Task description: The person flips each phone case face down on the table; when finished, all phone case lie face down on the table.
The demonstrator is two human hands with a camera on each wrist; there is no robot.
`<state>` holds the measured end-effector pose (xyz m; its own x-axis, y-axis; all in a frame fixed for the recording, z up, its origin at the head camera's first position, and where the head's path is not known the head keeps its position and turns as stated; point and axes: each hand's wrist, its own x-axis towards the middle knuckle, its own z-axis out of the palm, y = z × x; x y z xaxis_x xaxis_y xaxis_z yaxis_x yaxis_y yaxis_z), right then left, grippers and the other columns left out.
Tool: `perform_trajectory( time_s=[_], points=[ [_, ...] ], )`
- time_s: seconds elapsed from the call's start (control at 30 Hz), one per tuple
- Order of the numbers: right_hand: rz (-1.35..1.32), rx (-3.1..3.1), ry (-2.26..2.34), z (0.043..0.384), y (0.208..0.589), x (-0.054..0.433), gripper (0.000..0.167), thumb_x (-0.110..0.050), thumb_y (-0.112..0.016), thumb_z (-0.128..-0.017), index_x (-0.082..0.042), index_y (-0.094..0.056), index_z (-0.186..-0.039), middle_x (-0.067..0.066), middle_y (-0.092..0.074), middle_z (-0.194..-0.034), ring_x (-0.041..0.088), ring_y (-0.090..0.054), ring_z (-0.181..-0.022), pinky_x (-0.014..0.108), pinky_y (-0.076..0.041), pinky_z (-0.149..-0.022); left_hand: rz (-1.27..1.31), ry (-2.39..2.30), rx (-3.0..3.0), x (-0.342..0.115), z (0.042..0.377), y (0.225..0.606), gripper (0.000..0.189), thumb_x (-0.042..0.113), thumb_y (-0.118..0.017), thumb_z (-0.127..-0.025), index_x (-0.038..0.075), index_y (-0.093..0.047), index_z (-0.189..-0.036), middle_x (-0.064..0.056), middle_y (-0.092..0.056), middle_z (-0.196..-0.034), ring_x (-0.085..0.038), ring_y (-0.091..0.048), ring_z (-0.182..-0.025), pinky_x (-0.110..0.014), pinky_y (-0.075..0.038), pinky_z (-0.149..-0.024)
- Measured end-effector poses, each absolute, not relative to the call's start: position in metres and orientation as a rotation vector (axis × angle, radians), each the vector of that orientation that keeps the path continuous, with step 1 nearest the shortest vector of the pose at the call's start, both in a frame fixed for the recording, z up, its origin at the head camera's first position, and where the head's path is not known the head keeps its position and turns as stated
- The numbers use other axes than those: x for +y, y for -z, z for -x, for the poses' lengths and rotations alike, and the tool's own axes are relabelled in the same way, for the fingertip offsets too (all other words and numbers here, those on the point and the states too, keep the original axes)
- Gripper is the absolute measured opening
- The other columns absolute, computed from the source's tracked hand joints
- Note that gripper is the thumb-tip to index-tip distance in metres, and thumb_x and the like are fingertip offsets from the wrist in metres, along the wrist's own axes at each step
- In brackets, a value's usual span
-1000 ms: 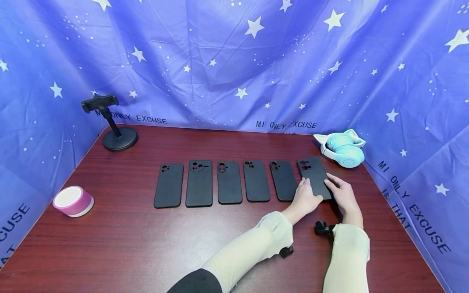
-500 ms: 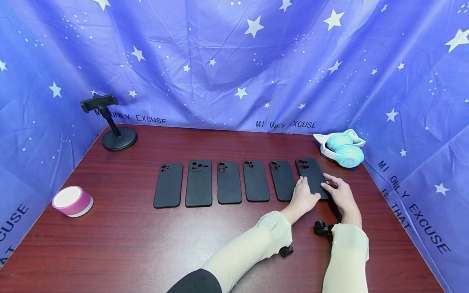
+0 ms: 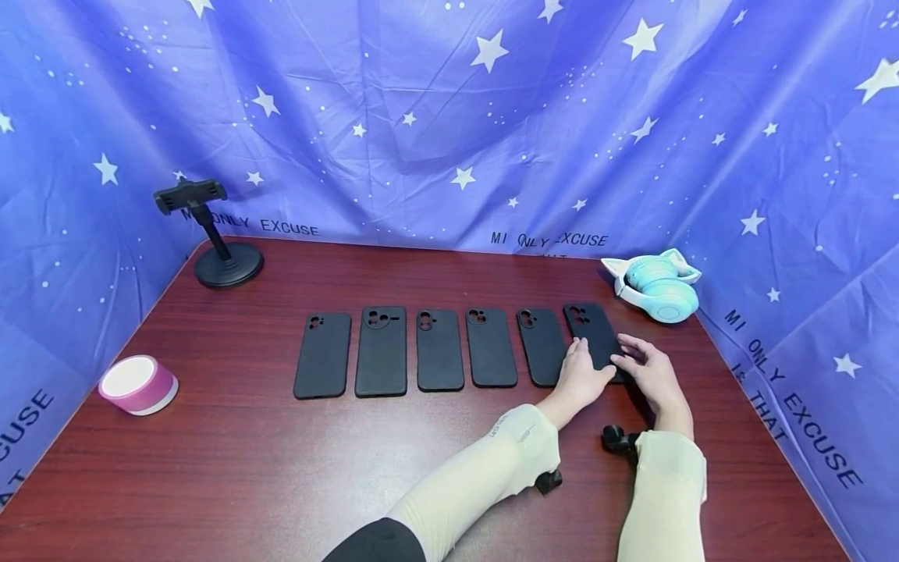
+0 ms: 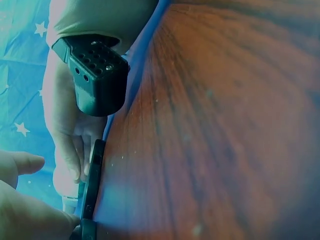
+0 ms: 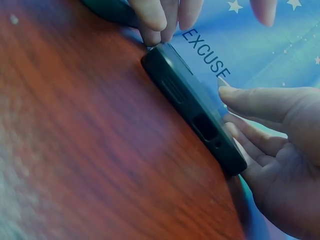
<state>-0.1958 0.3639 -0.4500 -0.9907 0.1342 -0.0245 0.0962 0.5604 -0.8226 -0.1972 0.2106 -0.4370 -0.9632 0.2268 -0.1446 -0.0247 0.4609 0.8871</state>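
Six black phone cases lie in a row on the reddish-brown table, camera cutouts toward the back. The rightmost phone case point(image 3: 591, 332) sits between both hands, slightly tilted. My left hand point(image 3: 577, 375) has its fingertips at that case's left edge, beside the fifth phone case point(image 3: 542, 343), with the thumb held apart. On the other side, my right hand point(image 3: 655, 376) touches the right edge with its fingers. In the right wrist view, its thumb point(image 5: 250, 102) hovers over the case point(image 5: 195, 112), whose near end shows a port opening. The left wrist view shows the case point(image 4: 92, 175) edge-on.
Cat-ear headphones point(image 3: 656, 287) lie behind the right hand. A black phone stand point(image 3: 228, 261) stands at the back left, and a pink-and-white round object point(image 3: 140, 385) at the left edge. A starry blue curtain point(image 3: 421, 156) encloses the table.
The rightmost phone case has slid slightly left, closer to the fifth case. My right hand's fingers moved left with it; my left hand shifted only a little.
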Motion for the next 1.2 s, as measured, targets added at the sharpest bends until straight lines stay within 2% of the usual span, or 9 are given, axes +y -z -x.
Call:
perform_trajectory(
  time_s=[0.17,0.33,0.4,0.53,0.87,1.2],
  points=[
    [0.2,-2.717,-1.471,0.195,0.452,0.365,0.056,-0.02,-0.061,-0.095,0.005,-0.043,-0.142,0.005,-0.054,-0.132,-0.017,-0.043,-0.098,-0.002,-0.041,-0.08,-0.209,-1.462,2.46,0.209,0.199,0.435,0.067,0.03,-0.067,-0.09,0.006,-0.04,-0.147,-0.005,-0.041,-0.153,-0.014,-0.036,-0.143,-0.023,-0.036,-0.113],
    [0.227,-2.618,-1.608,0.195,0.453,0.366,0.058,-0.023,-0.061,-0.096,0.007,-0.041,-0.142,-0.029,-0.055,-0.109,-0.019,-0.047,-0.095,0.0,-0.042,-0.076,-0.276,-1.424,2.444,0.2,0.201,0.427,0.069,0.033,-0.064,-0.092,0.008,-0.036,-0.15,-0.003,-0.035,-0.156,-0.013,-0.034,-0.144,-0.024,-0.037,-0.113],
    [0.239,-2.542,-1.719,0.195,0.454,0.366,0.059,-0.021,-0.061,-0.096,0.009,-0.04,-0.142,-0.035,-0.055,-0.1,-0.019,-0.05,-0.093,0.001,-0.043,-0.074,-0.321,-1.439,2.448,0.193,0.203,0.422,0.069,0.033,-0.063,-0.093,0.007,-0.035,-0.15,-0.004,-0.035,-0.157,-0.014,-0.035,-0.144,-0.026,-0.037,-0.113],
    [0.264,-2.373,-1.925,0.194,0.455,0.367,0.051,-0.018,-0.061,-0.095,0.005,-0.045,-0.139,-0.034,-0.061,-0.096,-0.017,-0.055,-0.088,0.002,-0.045,-0.074,-0.441,-1.457,2.475,0.173,0.21,0.412,0.067,0.032,-0.06,-0.095,0.006,-0.033,-0.15,-0.006,-0.034,-0.157,-0.016,-0.033,-0.145,-0.029,-0.035,-0.115],
    [0.23,-2.142,-2.148,0.188,0.455,0.371,0.025,-0.012,-0.059,-0.096,-0.014,-0.062,-0.121,-0.025,-0.068,-0.098,-0.013,-0.061,-0.091,0.003,-0.048,-0.08,-0.609,-1.37,2.529,0.111,0.22,0.409,0.067,0.03,-0.057,-0.098,0.008,-0.027,-0.153,-0.005,-0.025,-0.161,-0.017,-0.026,-0.148,-0.034,-0.029,-0.12],
    [0.246,-2.074,-2.199,0.192,0.456,0.368,0.019,-0.01,-0.059,-0.095,-0.02,-0.067,-0.11,-0.023,-0.069,-0.096,-0.01,-0.063,-0.09,0.004,-0.049,-0.08,-0.701,-1.216,2.632,0.04,0.22,0.409,0.071,0.03,-0.054,-0.099,0.005,-0.017,-0.155,-0.01,-0.014,-0.163,-0.025,-0.016,-0.151,-0.04,-0.02,-0.123]
  ],
)
